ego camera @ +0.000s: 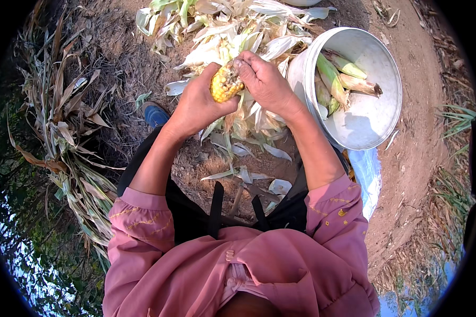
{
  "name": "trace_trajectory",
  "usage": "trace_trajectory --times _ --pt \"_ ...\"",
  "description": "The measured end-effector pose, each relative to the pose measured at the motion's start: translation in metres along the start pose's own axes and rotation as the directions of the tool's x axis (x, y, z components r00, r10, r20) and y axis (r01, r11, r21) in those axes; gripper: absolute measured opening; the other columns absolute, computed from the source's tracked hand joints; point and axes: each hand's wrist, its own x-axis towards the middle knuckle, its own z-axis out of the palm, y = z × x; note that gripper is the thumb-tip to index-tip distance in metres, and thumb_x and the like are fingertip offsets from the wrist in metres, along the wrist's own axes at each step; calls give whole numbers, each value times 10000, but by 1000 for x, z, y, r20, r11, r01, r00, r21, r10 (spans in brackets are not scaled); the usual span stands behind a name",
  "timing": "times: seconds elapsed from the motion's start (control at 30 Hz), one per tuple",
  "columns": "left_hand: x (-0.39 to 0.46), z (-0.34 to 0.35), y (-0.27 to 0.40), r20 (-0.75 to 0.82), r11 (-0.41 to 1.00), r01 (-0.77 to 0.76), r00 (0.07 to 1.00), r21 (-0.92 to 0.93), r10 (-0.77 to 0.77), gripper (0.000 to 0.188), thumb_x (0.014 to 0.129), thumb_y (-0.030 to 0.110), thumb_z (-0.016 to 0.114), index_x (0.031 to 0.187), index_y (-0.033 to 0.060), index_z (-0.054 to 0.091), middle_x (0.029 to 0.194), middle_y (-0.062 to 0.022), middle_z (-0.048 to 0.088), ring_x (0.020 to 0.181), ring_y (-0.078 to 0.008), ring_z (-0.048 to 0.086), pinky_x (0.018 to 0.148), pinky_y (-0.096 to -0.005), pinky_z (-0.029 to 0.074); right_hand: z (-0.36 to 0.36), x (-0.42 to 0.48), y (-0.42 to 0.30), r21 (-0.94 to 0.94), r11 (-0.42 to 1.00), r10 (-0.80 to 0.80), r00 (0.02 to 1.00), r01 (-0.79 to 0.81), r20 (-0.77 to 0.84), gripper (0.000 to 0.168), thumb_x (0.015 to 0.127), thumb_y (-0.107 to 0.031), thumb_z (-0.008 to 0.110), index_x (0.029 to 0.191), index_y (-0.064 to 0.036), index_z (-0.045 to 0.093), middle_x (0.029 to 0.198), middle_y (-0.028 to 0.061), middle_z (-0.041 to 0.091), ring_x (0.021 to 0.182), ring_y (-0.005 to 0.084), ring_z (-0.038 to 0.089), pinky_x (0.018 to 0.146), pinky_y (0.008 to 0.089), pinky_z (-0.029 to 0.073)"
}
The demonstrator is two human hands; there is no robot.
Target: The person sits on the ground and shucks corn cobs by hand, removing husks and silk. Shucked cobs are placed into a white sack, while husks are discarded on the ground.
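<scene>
A husked yellow corn cob (224,88) is held in front of me over a heap of pale husks (258,39). My left hand (204,97) wraps around its lower side, with the thumb along the left edge. The fingers and thumb of my right hand (263,81) pinch the upper end of the cob, where the kernels look dark, greyish and damaged. Just right of my right forearm, a whitish bucket (365,126) leans with its mouth towards me. Several corn ears still in green and brown husks (335,79) lie inside it.
Dry corn stalks (79,174) lie bundled along the left side. A blue shoe (156,115) rests on the soil beyond my left forearm. Blue-white woven plastic (365,174) sticks out below the bucket. Loose husk pieces (277,152) are scattered on the ground between my legs.
</scene>
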Motion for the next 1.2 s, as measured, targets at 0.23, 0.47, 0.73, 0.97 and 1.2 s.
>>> trace_trajectory --times 0.23,0.47,0.73,0.97,1.2 --pt "0 0 2 13 998 -13 1000 -56 14 385 700 145 676 1003 -3 490 821 -108 607 758 -141 574 705 -293 470 6 4 12 210 974 -67 995 82 -77 341 958 -297 453 941 31 546 699 67 564 653 122 505 621 300 441" --pt "0 0 -1 -14 996 -39 999 -76 38 388 706 137 673 1015 -5 486 832 -111 604 769 -143 574 720 -298 471 -1 -2 -17 435 881 190 981 -187 36 370 949 -360 465 1016 -8 557 780 -34 518 640 30 451 543 183 379" --pt "1 -2 1 -28 999 -22 999 -23 21 379 702 140 678 992 -8 482 819 -137 601 762 -165 583 709 -314 472 -1 1 -2 268 963 -17 1000 15 6 364 914 -308 544 963 51 572 773 48 605 693 119 537 612 302 447" --pt "0 -2 -5 -34 993 -30 999 112 34 416 683 179 694 981 -13 477 796 -189 589 726 -284 595 677 -354 465 4 0 -2 -93 995 -32 989 18 -147 282 903 -237 542 879 43 574 614 185 570 564 278 569 557 363 442" --pt "-2 -2 5 -14 971 -47 999 233 51 464 671 195 699 1028 -3 477 815 -214 600 757 -352 601 676 -381 468 7 2 4 -97 992 60 976 -82 -210 383 936 -311 481 833 41 590 629 101 581 574 189 537 555 320 434"
